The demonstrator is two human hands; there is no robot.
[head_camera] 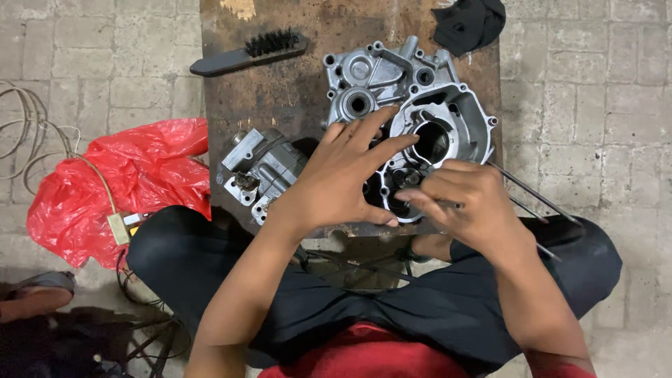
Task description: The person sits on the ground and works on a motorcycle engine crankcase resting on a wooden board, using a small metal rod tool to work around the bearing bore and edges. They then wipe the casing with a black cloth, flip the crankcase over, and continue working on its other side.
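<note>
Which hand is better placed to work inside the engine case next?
Probably the right hand: it pinches a thin metal tool with its tip at the engine case lower opening. The left hand lies spread flat on the case, steadying it, and holds nothing.

We're looking at a rough, informal repair workshop, set right on the ground. A paved brick floor (595, 105) spreads all around, and a low, stained, worn wooden table (280, 91) carries a bare aluminium engine casing (392, 84) at twelve o'clock. A smaller engine part (262, 168) lies beside it, with a grimy wire brush (248, 52) at eleven, a black rag (469, 24) at one, loose cables (28, 133) at nine. The person sits cross-legged.
</note>
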